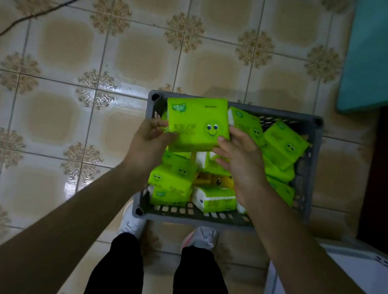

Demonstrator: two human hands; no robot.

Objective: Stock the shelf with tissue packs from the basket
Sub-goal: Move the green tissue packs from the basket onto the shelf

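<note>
Green tissue pack [198,124] gripped at both ends by left hand [150,137] and right hand [239,154], held above grey basket [311,166] filled with more packs.

Single head-worn wide-angle view, looking steeply down, close over grey slatted plastic basket [311,166], patterned beige tiled floor [50,123] beneath
</note>
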